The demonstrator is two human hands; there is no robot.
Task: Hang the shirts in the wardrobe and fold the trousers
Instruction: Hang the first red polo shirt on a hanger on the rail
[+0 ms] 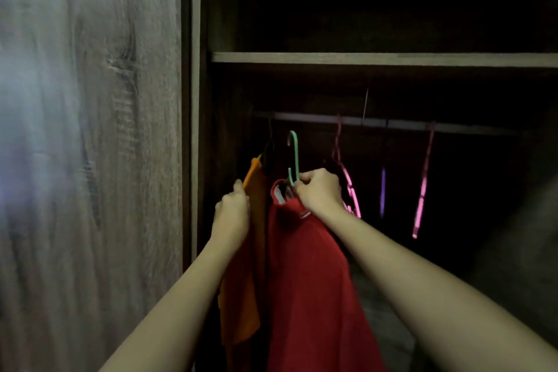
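A red shirt hangs on a green hanger, whose hook is just below the wardrobe rail and not on it. My right hand grips the hanger's neck at the shirt's collar. To the left, an orange shirt hangs from a dark hanger on the rail. My left hand holds the orange shirt's upper edge, fingers curled on the fabric.
Pink hangers and a purple hanger hang bare on the rail to the right. A shelf runs above the rail. The wooden wardrobe door stands at left. The interior is dark.
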